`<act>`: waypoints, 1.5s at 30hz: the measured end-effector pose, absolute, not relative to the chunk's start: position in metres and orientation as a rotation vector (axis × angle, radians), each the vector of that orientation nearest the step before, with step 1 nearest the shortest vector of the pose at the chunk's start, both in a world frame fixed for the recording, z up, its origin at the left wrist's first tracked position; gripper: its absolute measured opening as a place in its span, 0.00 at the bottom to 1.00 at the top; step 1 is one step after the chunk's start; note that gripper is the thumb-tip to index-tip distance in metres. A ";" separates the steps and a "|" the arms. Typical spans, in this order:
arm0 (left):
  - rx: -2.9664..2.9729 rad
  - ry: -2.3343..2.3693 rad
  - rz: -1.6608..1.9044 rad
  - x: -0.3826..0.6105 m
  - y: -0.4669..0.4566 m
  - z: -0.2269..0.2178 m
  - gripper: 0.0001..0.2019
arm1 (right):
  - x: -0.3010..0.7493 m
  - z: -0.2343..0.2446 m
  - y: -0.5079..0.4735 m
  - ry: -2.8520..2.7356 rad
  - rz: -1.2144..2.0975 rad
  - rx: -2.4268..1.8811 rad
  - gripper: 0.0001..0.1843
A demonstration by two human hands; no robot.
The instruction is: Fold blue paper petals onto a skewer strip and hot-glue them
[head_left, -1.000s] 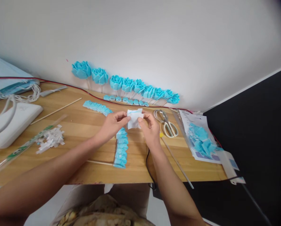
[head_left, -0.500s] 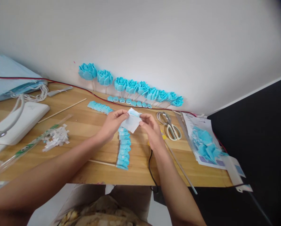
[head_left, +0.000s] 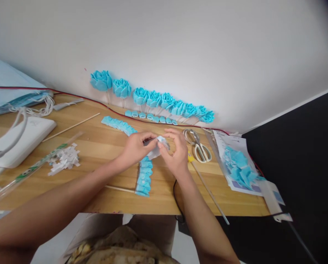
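My left hand (head_left: 136,146) and my right hand (head_left: 175,152) meet over the middle of the wooden table (head_left: 103,183), both pinching a small white and pale blue paper piece (head_left: 157,146) that is folded between the fingertips. Just below the hands a column of folded blue paper petals (head_left: 144,174) lies on the table. Another row of folded blue petals (head_left: 118,124) runs off to the upper left.
Blue paper roses (head_left: 153,98) on sticks line the wall, small blue rolls (head_left: 150,116) in front. Scissors (head_left: 198,146) and a sheet with blue paper squares (head_left: 239,167) lie right. White paper scraps (head_left: 63,159), wooden skewers (head_left: 70,127), a white device (head_left: 23,141) lie left.
The paper piece was held open and flat between my hands; now it is folded small and my fingers have closed together over it, lower toward the table.
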State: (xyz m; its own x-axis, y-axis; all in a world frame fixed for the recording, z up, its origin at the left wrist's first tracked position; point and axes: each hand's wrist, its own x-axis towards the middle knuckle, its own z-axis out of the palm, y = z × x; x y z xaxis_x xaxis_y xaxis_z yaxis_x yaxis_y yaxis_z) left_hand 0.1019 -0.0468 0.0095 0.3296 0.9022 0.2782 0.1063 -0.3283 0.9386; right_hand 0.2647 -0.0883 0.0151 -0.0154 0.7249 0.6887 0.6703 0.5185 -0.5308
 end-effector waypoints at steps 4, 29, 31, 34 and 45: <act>1.691 0.891 1.081 0.103 -0.047 0.010 0.12 | 0.266 0.008 -0.086 -1.562 0.286 -1.274 0.01; 1.166 0.776 1.058 0.102 -0.040 0.007 0.18 | 0.264 0.011 -0.089 -1.900 -0.096 -1.200 0.10; 1.113 0.711 1.058 0.101 -0.041 0.008 0.21 | 0.265 0.009 -0.088 -1.858 -0.049 -1.209 0.10; 1.072 0.674 1.066 0.101 -0.042 0.009 0.23 | 0.266 0.009 -0.087 -1.822 -0.010 -1.226 0.10; 1.213 0.632 1.148 0.101 -0.042 0.007 0.16 | 0.266 0.009 -0.087 -1.762 0.037 -1.249 0.09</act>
